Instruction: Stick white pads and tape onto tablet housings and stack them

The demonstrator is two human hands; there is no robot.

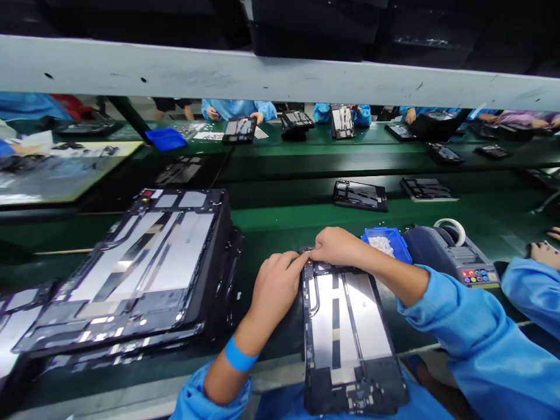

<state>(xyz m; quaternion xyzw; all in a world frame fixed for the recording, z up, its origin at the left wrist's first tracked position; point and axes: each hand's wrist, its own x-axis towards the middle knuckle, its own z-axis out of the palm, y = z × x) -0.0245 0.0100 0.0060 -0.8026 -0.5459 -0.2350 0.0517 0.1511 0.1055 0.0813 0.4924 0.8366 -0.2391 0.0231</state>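
green bench [266, 219], pale beam [280, 74] above; left hand [276, 284] and right hand [340, 246] touch opened tablet [366, 318], grips unclear.

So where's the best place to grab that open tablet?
I'd hold the open tablet by both long edges at the near end, coming from the sides. It's flat, that end seems to poke past the bench edge, and the left hand and right hand are at the far end. Strips lie bare on its face, so don't press there.
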